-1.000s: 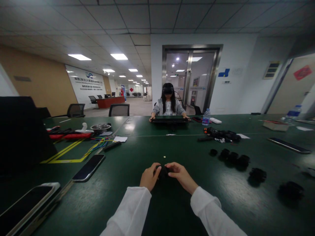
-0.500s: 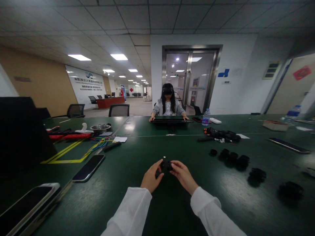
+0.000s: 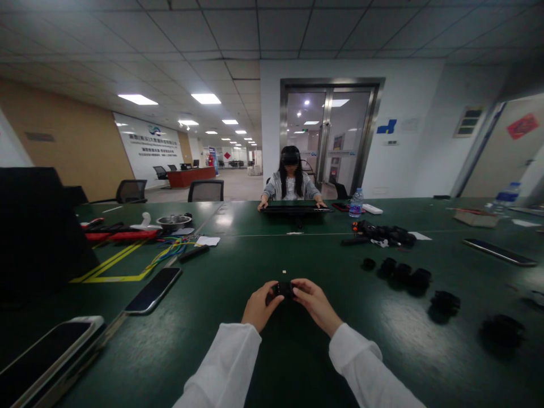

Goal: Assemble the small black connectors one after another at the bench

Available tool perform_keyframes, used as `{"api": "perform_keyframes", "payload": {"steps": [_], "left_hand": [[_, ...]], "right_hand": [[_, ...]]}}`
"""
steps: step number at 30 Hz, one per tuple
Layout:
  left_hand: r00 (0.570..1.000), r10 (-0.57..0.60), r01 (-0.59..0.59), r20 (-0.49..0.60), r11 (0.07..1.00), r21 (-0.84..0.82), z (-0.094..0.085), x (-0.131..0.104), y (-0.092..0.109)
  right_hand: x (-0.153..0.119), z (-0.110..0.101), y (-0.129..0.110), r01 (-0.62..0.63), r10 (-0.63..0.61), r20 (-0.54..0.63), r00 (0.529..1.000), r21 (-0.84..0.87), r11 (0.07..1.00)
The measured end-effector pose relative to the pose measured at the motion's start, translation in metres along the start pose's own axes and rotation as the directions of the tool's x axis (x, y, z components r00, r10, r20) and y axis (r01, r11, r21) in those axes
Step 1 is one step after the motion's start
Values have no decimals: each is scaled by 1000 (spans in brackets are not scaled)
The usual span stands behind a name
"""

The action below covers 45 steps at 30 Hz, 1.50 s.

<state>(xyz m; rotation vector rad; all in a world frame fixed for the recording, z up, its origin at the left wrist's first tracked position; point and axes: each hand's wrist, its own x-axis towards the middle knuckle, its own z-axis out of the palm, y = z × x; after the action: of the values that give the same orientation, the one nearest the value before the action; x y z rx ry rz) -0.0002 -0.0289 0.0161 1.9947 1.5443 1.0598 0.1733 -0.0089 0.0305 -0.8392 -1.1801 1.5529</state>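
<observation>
Between both hands is a small black blocky part (image 3: 284,289) whose exact kind I cannot make out. My left hand (image 3: 260,305) grips its left end, thumb below and fingers above. On its right end, my right hand (image 3: 313,300) has thumb and fingers closed. The part is over the green tabletop (image 3: 293,362). Just beyond it lies a tiny pale square (image 3: 284,272). Off to the right, a row of similar-looking black parts (image 3: 402,273) and another black part (image 3: 444,303) rest on the table.
Phones (image 3: 153,290) lie at left, near a dark screen-like block (image 3: 42,232), coloured wires (image 3: 174,249) and a metal bowl (image 3: 173,221). Across the table a person (image 3: 290,184) holds a flat black object (image 3: 295,209). A water bottle (image 3: 356,203) stands at right.
The black part has turned and shifted slightly left and toward me. My left thumb and fingers have closed around its left end; earlier the thumb was apart from it.
</observation>
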Motion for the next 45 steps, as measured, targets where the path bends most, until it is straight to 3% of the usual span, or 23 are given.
{"api": "perform_keyframes", "payload": {"steps": [6, 20, 25, 31, 39, 45], "left_hand": [[999, -48, 48, 10, 999, -15, -2, 0, 3], [996, -78, 73, 33, 989, 132, -6, -2, 6], [999, 11, -10, -31, 999, 31, -6, -4, 10], [989, 145, -145, 24, 989, -31, 0, -4, 5], [999, 39, -39, 35, 999, 9, -4, -3, 6], [1000, -28, 28, 8, 1000, -13, -6, -3, 7]], "right_hand": [[0, -4, 3, 6, -3, 63, 998, -36, 999], [-2, -1, 0, 27, -27, 144, 989, 1, 1000], [0, -1, 3, 33, -33, 73, 997, 8, 999], [5, -4, 8, 18, -12, -49, 999, 126, 992], [6, -4, 10, 13, -12, -24, 1000, 58, 998], [4, -5, 8, 0, -2, 57, 998, 35, 999]]}}
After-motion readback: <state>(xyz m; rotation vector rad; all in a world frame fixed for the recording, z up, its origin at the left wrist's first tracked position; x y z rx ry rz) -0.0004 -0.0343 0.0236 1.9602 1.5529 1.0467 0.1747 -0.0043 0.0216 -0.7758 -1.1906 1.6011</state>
